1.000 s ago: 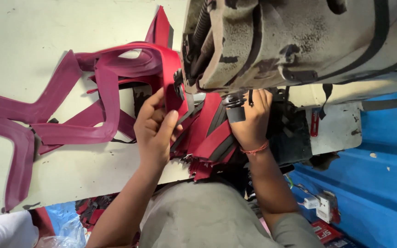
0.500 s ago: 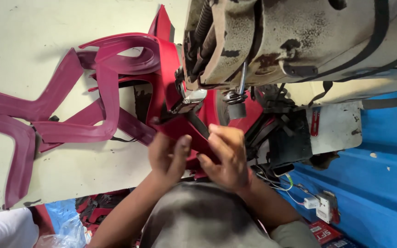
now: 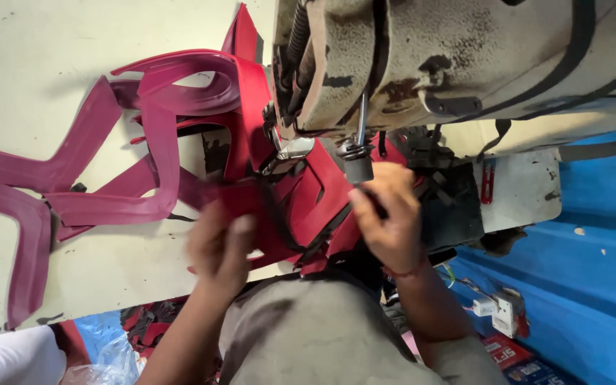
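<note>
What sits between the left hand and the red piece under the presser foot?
Nothing visible does. The left hand, blurred, already lies on the red piece, which runs straight under the presser foot. The right hand rests beside it.

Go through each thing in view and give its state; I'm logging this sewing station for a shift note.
Sewing machine: worn, paint chipped, head over the work.
Presser foot: over the red piece; whether down, cannot tell.
Red straps: looped, spread on the table.
Red piece: under the machine, held.
Left hand: blurred, gripping the red piece.
Right hand: closed at the machine's knob.
</note>
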